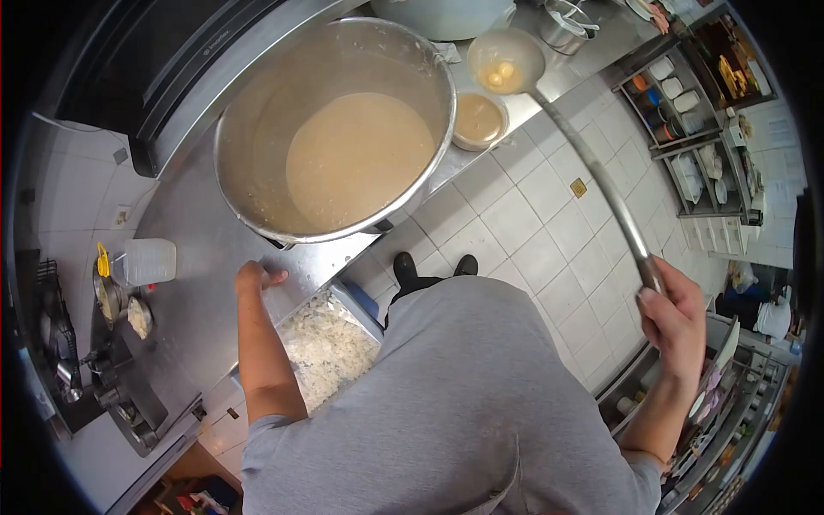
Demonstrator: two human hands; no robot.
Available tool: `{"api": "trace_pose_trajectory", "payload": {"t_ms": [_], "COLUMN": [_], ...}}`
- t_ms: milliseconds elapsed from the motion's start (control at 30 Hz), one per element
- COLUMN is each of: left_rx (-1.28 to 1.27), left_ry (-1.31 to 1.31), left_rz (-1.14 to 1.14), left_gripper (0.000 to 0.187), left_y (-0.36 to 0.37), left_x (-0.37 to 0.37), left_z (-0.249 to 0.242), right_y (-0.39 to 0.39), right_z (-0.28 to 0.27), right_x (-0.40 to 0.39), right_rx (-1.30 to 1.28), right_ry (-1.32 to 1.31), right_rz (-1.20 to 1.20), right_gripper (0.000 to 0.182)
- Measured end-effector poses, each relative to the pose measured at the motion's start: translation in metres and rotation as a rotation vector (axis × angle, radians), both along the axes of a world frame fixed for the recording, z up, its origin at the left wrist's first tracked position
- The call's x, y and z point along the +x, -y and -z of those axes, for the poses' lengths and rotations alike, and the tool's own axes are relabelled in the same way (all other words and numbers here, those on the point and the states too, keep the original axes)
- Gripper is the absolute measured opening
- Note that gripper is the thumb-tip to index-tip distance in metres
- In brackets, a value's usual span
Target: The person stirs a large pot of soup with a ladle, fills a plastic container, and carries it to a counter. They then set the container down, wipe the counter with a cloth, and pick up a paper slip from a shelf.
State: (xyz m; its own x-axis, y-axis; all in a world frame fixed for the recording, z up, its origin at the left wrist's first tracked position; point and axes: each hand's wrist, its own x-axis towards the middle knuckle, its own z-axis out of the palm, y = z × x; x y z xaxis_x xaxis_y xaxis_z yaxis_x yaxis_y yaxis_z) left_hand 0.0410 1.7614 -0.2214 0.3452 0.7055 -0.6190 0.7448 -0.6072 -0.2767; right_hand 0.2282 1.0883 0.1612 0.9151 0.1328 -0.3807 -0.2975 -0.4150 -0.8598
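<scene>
My right hand [674,319] grips the handle of a long metal ladle [592,163]. The ladle's bowl, with some yellowish lumps in it, is held over a small round container [478,118] of beige liquid at the counter's edge. A large metal pot [335,64], partly filled with beige liquid, stands left of that container. Below the pot, my left hand [260,277] rests on the steel counter [202,223], thumb apart from the other fingers, holding nothing.
A tray of white crumbly food [326,348] sits beside my left forearm. At the left are a clear plastic jug [148,262] and a stove [129,386]. A metal container [566,30] stands at the top. Shelves [687,112] line the right side.
</scene>
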Motion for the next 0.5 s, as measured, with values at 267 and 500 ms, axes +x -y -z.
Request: {"api": "trace_pose_trajectory", "payload": {"t_ms": [267,500], "left_rx": [-0.036,-0.015], "left_ry": [-0.065,-0.031], "left_rz": [-0.042,-0.037], "left_gripper": [0.099,0.099], "left_y": [0.015,0.019], "left_x": [0.01,0.002], "left_z": [-0.02,-0.015], "right_y": [-0.011,-0.011], "right_z": [0.115,0.121], "right_x": [0.008,-0.007], "right_rx": [-0.489,-0.704], "right_ry": [0.36,0.627], "right_rz": [-0.227,-0.189], "right_gripper": [0.041,0.045]}}
